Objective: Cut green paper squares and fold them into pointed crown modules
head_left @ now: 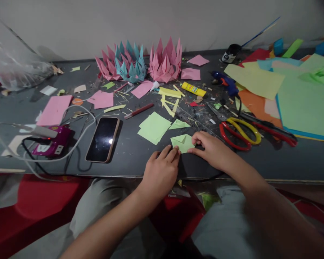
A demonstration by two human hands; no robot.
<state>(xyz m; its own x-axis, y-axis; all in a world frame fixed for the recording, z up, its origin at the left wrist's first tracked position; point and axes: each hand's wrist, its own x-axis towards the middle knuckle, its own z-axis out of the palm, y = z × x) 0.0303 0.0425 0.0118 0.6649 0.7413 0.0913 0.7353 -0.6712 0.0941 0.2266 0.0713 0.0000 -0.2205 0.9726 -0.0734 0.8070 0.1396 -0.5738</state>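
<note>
On the table edge in front of me lies a partly folded light green paper [182, 142] with creased flaps. My left hand [163, 165] rests its fingertips on the paper's lower left part, palm down, the fingers slightly bent and apart; its thumb is hidden. At the right end of the same paper, my right hand [209, 147] pinches the edge between thumb and fingers. Just behind it sits a small folded green paper triangle [179, 124]. A loose stack of green paper squares [154, 127] lies to the left.
Left are a phone [103, 139] and a purple power adapter [54, 142] with cables. Scissors [239, 133], a glue stick [193, 89] and a glue gun [225, 82] lie right. Pink paper crowns [166, 64] and a blue one [131, 66] stand behind. Coloured sheets [307, 104] fill the far right.
</note>
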